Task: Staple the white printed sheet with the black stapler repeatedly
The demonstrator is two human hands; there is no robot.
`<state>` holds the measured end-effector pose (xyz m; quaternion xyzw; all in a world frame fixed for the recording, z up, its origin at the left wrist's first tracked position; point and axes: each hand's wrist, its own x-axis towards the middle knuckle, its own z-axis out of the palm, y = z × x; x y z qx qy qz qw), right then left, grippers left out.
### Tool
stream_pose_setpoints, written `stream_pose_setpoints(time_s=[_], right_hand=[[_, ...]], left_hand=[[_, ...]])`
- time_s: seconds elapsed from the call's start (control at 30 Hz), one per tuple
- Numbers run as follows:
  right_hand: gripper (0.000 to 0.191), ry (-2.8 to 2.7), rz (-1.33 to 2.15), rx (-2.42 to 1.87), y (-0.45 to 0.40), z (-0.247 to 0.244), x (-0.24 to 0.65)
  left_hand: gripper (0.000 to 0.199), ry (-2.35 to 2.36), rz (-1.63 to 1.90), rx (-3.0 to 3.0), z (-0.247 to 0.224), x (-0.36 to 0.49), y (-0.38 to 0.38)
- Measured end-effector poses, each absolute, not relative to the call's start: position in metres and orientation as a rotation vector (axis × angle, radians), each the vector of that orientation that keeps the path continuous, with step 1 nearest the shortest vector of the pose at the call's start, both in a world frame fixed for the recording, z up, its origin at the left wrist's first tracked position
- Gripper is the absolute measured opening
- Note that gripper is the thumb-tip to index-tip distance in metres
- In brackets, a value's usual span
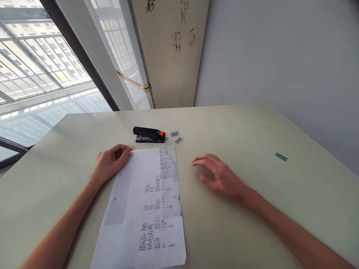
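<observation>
While the printed paper (140, 205) lies on the near middle of the tabletop (224, 235), the right hand (220, 176), blurred, is loosely open to its right. The left hand (112, 161) curls against the paper's far left corner, though whether it pinches it I cannot tell; just beyond, a black stapler (149, 135) sits left of two small staple strips (174, 133).
</observation>
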<state>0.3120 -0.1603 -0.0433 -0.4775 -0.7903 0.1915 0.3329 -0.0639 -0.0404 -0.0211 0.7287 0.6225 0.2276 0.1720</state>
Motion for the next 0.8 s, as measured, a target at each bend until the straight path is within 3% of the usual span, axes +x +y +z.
stream_pose_setpoints(time_s=[0.23,0.4,0.63,0.8], right_hand=[[0.071,-2.448,0.505,-1.165,-0.222,-0.038,0.225],[0.07,-2.501,0.495,-1.266,-0.239,-0.053,0.275],[0.065,-2.398,0.392,-1.591,-0.238,-0.06,0.417],[0.058,-2.338,0.361,-1.707,-0.229,-0.058,0.466]], left_hand=[[0.034,1.486,0.776,1.819,-0.012,-0.057,-0.055],[0.032,1.582,0.889,1.659,-0.009,-0.057,-0.053],[0.037,1.657,0.796,1.672,-0.007,-0.053,-0.05],[0.038,1.7,0.753,1.685,-0.005,-0.051,-0.05]])
